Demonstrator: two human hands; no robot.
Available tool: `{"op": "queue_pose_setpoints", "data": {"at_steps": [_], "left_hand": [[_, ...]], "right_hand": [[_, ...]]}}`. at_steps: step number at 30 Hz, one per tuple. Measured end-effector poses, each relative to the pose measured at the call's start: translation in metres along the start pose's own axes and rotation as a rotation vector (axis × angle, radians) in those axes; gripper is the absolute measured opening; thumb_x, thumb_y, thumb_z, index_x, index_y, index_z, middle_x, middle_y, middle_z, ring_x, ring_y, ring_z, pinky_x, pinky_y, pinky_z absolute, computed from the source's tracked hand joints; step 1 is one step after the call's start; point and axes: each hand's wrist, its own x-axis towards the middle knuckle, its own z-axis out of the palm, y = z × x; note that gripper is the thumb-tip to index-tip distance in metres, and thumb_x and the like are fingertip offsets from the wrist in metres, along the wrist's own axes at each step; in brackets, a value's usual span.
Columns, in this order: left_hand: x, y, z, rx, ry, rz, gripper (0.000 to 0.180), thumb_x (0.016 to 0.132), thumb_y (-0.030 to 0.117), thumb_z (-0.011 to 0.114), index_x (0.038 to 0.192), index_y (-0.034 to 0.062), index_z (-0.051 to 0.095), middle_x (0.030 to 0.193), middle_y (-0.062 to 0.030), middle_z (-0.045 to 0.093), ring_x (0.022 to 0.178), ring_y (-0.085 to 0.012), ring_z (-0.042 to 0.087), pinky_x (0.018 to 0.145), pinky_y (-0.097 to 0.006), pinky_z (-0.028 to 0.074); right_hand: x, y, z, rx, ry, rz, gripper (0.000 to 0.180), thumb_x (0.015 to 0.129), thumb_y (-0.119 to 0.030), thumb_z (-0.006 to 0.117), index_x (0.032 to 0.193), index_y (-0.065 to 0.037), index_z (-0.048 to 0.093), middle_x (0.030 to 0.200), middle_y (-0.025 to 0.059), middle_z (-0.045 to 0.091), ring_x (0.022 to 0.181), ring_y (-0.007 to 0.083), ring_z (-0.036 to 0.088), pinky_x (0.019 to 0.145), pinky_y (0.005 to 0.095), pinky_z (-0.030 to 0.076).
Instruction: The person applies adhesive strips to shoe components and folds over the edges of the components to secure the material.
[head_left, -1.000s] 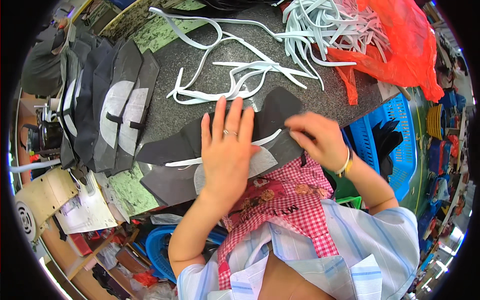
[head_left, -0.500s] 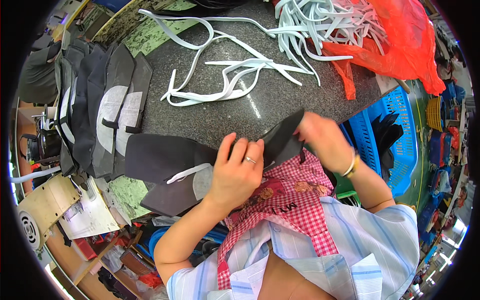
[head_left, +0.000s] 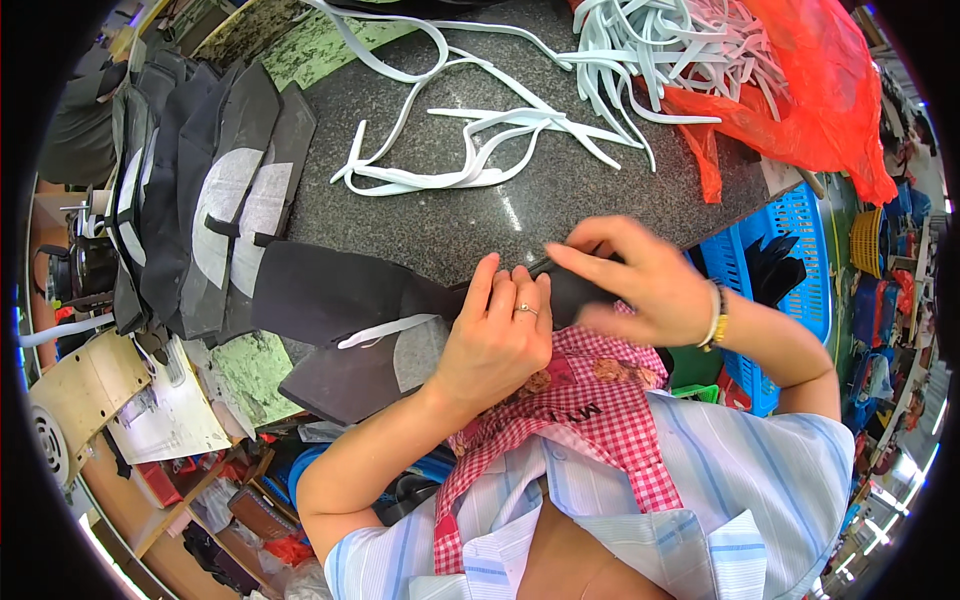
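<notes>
At the bench's near edge, the left hand (head_left: pixel 497 340) and right hand (head_left: pixel 640 285) pinch a black fabric panel (head_left: pixel 330 290) with closed fingers; it looks light, limp, best gripped along its edges.

black fabric piece (head_left: pixel 330 290) partly hidden under hands (head_left: pixel 500 340), right fingertips blurred

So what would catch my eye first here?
Both hands, the left hand and the right hand, pinch a black fabric piece at the near edge of the speckled dark stone table. Behind lie loose white straps, and a bright orange plastic bag at far right.
</notes>
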Motion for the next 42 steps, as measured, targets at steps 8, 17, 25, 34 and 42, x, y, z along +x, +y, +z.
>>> {"op": "queue_pose_setpoints", "data": {"at_steps": [8, 17, 25, 34, 42], "left_hand": [[-0.07, -0.022, -0.036, 0.095, -0.079, -0.157, 0.029, 0.084, 0.015, 0.058, 0.109, 0.0014, 0.066, 0.114, -0.0138, 0.061, 0.108, -0.0268, 0.06, 0.099, -0.048, 0.047], [-0.079, -0.043, -0.051, -0.105, -0.181, -0.051, 0.036, 0.079, 0.014, 0.06, 0.111, -0.0026, 0.063, 0.112, -0.0148, 0.063, 0.107, -0.0293, 0.062, 0.1, -0.042, 0.049], [-0.114, -0.038, -0.016, -0.211, 0.205, -0.316, 0.045, 0.072, 0.01, 0.062, 0.115, -0.0031, 0.064, 0.118, -0.0162, 0.062, 0.107, -0.0329, 0.061, 0.099, -0.044, 0.048], [-0.124, -0.036, -0.024, -0.131, 0.048, -0.575, 0.052, 0.066, 0.015, 0.074, 0.113, -0.0037, 0.063, 0.116, -0.0189, 0.062, 0.113, -0.0352, 0.058, 0.096, -0.048, 0.048], [-0.124, -0.115, -0.03, -1.384, 0.145, -1.347, 0.012, 0.087, 0.006, 0.073, 0.086, 0.0028, 0.062, 0.078, -0.004, 0.069, 0.066, -0.0062, 0.063, 0.061, -0.021, 0.051]], "right_hand": [[0.006, -0.01, 0.041, -0.226, -0.073, -0.083, 0.062, 0.074, -0.017, 0.07, 0.135, -0.01, 0.058, 0.102, 0.0065, 0.053, 0.092, 0.0247, 0.053, 0.084, 0.0369, 0.044], [0.039, -0.038, 0.069, -0.066, -0.139, -0.137, 0.057, 0.07, -0.007, 0.068, 0.125, 0.003, 0.058, 0.097, 0.0116, 0.053, 0.09, 0.0282, 0.056, 0.081, 0.0366, 0.048], [0.084, -0.067, 0.085, 0.307, 0.104, 0.089, 0.033, 0.089, -0.01, 0.06, 0.12, 0.003, 0.06, 0.114, 0.019, 0.063, 0.102, 0.0365, 0.06, 0.088, 0.0414, 0.049], [0.076, -0.076, 0.102, -0.061, 0.015, -0.168, 0.039, 0.083, -0.011, 0.061, 0.119, 0.004, 0.062, 0.127, 0.0178, 0.063, 0.098, 0.0279, 0.059, 0.086, 0.04, 0.047], [0.07, -0.083, 0.113, -0.444, -0.074, -0.308, 0.046, 0.079, -0.016, 0.057, 0.119, 0.007, 0.062, 0.135, 0.02, 0.055, 0.103, 0.026, 0.053, 0.087, 0.0404, 0.043]]}}
